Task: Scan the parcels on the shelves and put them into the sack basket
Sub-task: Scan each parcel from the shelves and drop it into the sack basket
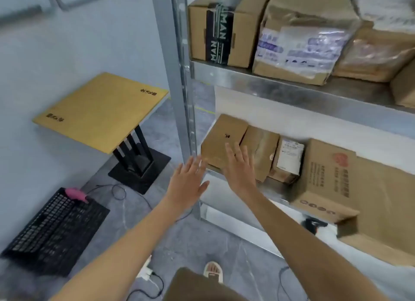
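Early going, by the look: both hands, left hand (187, 184) and right hand (239, 166), fingers (229, 149) spread, holding nothing, reaching for brown parcel (221, 137) at middle shelf's (247, 189) left end. Black basket (56, 231) on floor apparently empty; many parcels left.

Lower shelf: brown box (221, 141) sits at the left end, tight vs metal upright (179, 76) on one side and taped parcel (260, 150) on the other; no side gap for fingers. Open air above the boxes, up to the upper shelf rail (292, 87). Front edge unobstructed.
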